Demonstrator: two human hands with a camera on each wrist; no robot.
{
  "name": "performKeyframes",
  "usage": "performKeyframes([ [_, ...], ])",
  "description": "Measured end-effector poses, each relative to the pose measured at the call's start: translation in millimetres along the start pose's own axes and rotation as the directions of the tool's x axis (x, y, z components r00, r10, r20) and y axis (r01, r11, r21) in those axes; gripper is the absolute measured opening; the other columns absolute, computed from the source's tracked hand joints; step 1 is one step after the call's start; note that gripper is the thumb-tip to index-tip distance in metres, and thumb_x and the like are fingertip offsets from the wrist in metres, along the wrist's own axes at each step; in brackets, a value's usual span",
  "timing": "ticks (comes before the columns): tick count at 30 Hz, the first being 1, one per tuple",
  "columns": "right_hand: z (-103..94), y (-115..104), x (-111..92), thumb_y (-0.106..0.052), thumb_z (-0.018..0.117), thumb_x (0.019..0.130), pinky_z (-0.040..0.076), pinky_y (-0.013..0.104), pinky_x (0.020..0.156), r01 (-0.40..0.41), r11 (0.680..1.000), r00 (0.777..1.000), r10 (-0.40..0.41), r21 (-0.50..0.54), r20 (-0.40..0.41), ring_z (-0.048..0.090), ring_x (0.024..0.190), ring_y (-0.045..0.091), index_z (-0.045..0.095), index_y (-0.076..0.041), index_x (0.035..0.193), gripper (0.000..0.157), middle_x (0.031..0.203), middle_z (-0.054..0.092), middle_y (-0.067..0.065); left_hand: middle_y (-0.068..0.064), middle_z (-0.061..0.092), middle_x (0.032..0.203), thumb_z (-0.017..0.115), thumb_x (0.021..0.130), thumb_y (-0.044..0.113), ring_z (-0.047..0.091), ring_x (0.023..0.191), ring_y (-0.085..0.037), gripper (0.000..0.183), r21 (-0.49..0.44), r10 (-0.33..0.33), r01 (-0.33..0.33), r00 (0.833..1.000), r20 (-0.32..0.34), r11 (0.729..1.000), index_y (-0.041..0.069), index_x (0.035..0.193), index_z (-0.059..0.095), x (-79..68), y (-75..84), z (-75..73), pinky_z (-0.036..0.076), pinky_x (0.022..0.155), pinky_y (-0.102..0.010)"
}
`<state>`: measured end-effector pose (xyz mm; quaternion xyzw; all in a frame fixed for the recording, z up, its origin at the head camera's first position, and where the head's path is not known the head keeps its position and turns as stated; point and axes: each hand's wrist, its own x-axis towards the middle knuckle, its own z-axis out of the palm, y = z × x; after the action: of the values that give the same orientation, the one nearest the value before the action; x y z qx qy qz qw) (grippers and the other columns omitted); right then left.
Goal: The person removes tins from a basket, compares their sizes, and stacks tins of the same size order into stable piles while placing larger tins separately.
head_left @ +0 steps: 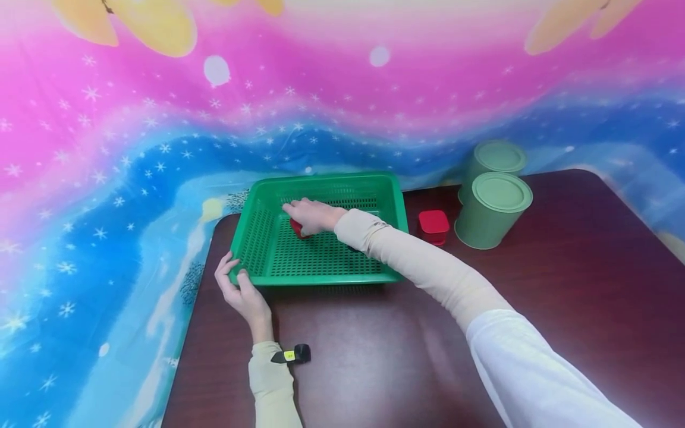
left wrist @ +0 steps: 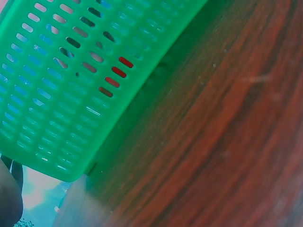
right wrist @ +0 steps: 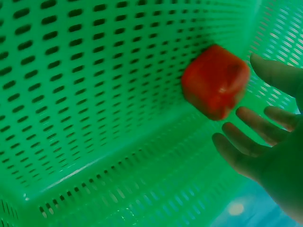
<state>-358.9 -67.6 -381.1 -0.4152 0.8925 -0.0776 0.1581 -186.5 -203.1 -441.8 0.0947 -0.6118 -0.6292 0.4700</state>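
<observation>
A green plastic basket (head_left: pixel 321 279) with slotted walls stands at the table's far left. My left hand (head_left: pixel 242 296) grips its rim at the near left corner, thumb on the near side. In the left wrist view, the slotted basket wall (left wrist: pixel 78 127) fills the upper left, with red showing through a few slots. My right hand (head_left: pixel 317 215) reaches down into the basket over a small red box (head_left: pixel 297 228). From the right wrist view, this rounded, square red box (right wrist: pixel 215 82) sits inside on the basket floor, with the fingers spread close beside it and a small gap between.
Right of the basket stands another small red container (head_left: pixel 434 223) with a square lid. Beyond it are two green lidded canisters, one in front (head_left: pixel 492 214) and one behind (head_left: pixel 499 156). A patterned cloth (head_left: pixel 321 89) hangs along the back of the dark wooden table (head_left: pixel 364 368).
</observation>
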Motion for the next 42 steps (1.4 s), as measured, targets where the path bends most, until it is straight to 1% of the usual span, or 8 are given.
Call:
performKeyframes([
  [7,13.5,2.2,5.7,-0.011,0.059,0.104,0.047,0.045,0.103,0.014,0.969,1.0,-0.009,-0.248,0.022,0.044,0.138,0.037,0.026,-0.008,0.163,0.068,0.16,0.034,0.021,-0.031,0.054,0.136,0.04,0.093,-0.007,0.051,0.129,-0.032,0.029,-0.012,-0.006,0.006,1.0,-0.003,1.0,-0.025,0.113,0.048,-0.8,0.2,2.9,0.035,0.093,-0.031],
  [13,17.5,-1.5,6.7,-0.016,0.061,0.103,0.051,0.042,0.095,0.024,0.946,0.999,-0.01,-0.322,0.045,0.046,0.134,0.037,0.025,-0.01,0.164,0.071,0.16,0.029,0.023,-0.031,0.054,0.135,0.04,0.093,-0.007,0.051,0.129,-0.034,0.028,-0.017,-0.01,0.01,1.0,-0.006,1.0,-0.025,0.113,0.049,-1.6,0.6,2.3,0.035,0.092,-0.031],
  [18,19.9,-3.5,7.7,-0.023,0.064,0.103,0.051,0.041,0.096,0.016,0.937,0.999,0.003,-0.348,0.054,0.044,0.137,0.037,0.023,-0.011,0.164,0.075,0.162,0.028,0.022,-0.031,0.054,0.136,0.04,0.093,-0.007,0.05,0.13,-0.034,0.028,-0.014,-0.014,0.014,1.0,-0.002,1.0,-0.025,0.113,0.049,-1.6,0.5,1.0,0.035,0.094,-0.031],
  [24,25.1,-5.9,10.8,-0.02,0.056,0.104,0.052,0.04,0.092,0.034,0.919,0.996,0.0,-0.393,0.086,0.044,0.136,0.037,0.026,-0.01,0.164,0.068,0.159,0.033,0.021,-0.031,0.054,0.136,0.04,0.093,-0.006,0.051,0.13,-0.03,0.028,-0.009,-0.011,0.011,1.0,-0.008,1.0,-0.025,0.113,0.049,-0.8,0.5,-0.5,0.034,0.094,-0.033],
  [30,30.4,-7.6,12.7,-0.015,0.056,0.103,0.049,0.041,0.093,0.033,0.927,0.992,0.016,-0.373,0.127,0.047,0.133,0.034,0.029,-0.012,0.163,0.066,0.156,0.04,0.018,-0.028,0.055,0.136,0.04,0.094,-0.006,0.051,0.13,-0.03,0.028,-0.002,-0.021,0.021,1.0,-0.008,1.0,-0.024,0.113,0.049,-0.1,-0.7,-0.6,0.035,0.096,-0.033],
  [35,24.6,-6.7,8.9,-0.019,0.057,0.103,0.048,0.04,0.089,0.013,0.948,0.989,0.035,-0.319,0.145,0.044,0.138,0.035,0.024,-0.012,0.165,0.071,0.16,0.035,0.021,-0.029,0.055,0.136,0.04,0.094,-0.007,0.05,0.131,-0.033,0.027,0.009,-0.017,0.017,1.0,0.0,1.0,-0.024,0.112,0.05,-0.7,-2.3,0.0,0.036,0.1,-0.033],
  [38,13.8,-5.0,4.1,-0.025,0.06,0.102,0.049,0.04,0.09,-0.007,0.958,0.993,0.04,-0.286,0.109,0.042,0.14,0.035,0.021,-0.012,0.166,0.076,0.16,0.034,0.021,-0.029,0.056,0.135,0.04,0.093,-0.006,0.05,0.13,-0.032,0.028,0.0,-0.019,0.019,1.0,-0.003,1.0,-0.024,0.112,0.05,-1.1,-2.3,0.3,0.036,0.096,-0.033],
  [42,-7.2,-2.5,-1.7,-0.032,0.067,0.098,0.051,0.041,0.091,-0.012,0.969,1.0,0.011,-0.249,-0.003,0.048,0.131,0.033,0.024,-0.01,0.164,0.082,0.151,0.043,0.019,-0.029,0.056,0.136,0.04,0.093,-0.006,0.051,0.13,-0.03,0.028,-0.014,-0.022,0.021,1.0,-0.013,1.0,-0.024,0.112,0.05,0.3,-1.8,-0.2,0.036,0.091,-0.033],
])
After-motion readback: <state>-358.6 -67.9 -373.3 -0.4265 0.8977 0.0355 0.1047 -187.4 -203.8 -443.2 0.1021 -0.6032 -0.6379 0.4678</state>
